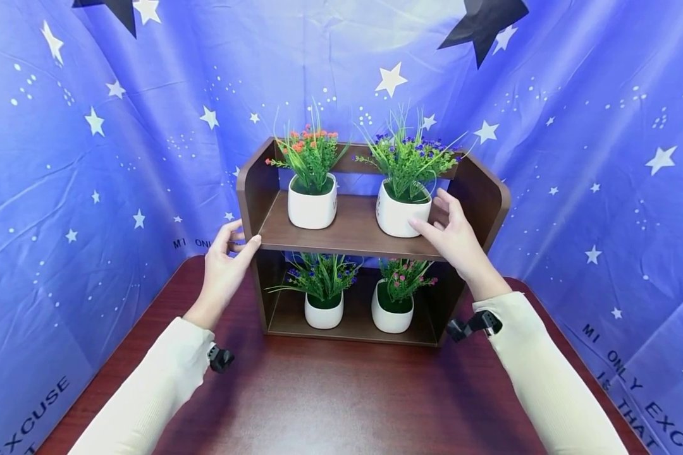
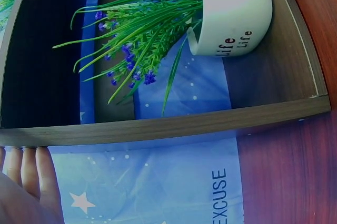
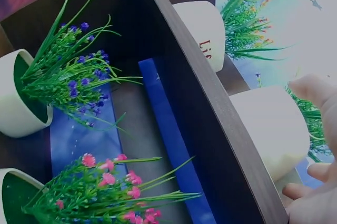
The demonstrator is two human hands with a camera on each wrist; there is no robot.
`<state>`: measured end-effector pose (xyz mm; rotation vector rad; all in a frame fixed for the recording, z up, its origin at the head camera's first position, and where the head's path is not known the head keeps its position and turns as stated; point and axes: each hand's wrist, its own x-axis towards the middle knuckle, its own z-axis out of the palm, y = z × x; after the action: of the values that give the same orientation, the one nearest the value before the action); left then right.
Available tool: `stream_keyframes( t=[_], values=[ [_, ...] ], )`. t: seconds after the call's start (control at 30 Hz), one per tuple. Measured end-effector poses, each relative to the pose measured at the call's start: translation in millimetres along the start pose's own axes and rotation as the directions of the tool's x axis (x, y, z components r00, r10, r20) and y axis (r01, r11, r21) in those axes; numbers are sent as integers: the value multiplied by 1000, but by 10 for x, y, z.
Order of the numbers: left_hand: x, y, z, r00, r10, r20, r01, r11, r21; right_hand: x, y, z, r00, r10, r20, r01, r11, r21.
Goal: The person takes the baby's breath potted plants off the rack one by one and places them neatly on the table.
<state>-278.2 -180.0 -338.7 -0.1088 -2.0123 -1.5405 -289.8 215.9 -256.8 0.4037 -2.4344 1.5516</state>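
A brown two-tier shelf (image 1: 341, 246) holds several white pots of artificial plants. On its upper tier are an orange-flowered plant (image 1: 312, 205) at left and a purple-flowered plant (image 1: 401, 212) at right. My right hand (image 1: 455, 237) is spread beside the right pot, thumb over its front and the other fingers by its right side; firm contact is unclear. My left hand (image 1: 224, 259) touches the shelf's left side panel, thumb at the front edge. In the left wrist view, its straight fingers (image 2: 48, 174) meet the panel's outside.
Below stand another purple-flowered pot (image 1: 324, 313) and a pink-flowered pot (image 1: 393, 315). The shelf rests on a reddish-brown table (image 1: 341, 392). Blue star-patterned cloth (image 1: 119, 158) surrounds the back and sides. Each wrist wears a black strapped device.
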Motion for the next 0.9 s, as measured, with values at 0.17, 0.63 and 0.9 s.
stream_keyframes(
  t=[0.17,0.63,0.9],
  values=[
    [-6,-2,3,1000,22,3,-22,1000,-16,100,5,22,999,32,36,-32,999,18],
    [-4,-7,22,1000,18,0,-18,999,-27,238,25,64,996,78,53,-82,993,80],
    [12,-59,7,999,29,-17,-30,999,-36,383,0,157,993,120,20,-120,993,3]
  ],
)
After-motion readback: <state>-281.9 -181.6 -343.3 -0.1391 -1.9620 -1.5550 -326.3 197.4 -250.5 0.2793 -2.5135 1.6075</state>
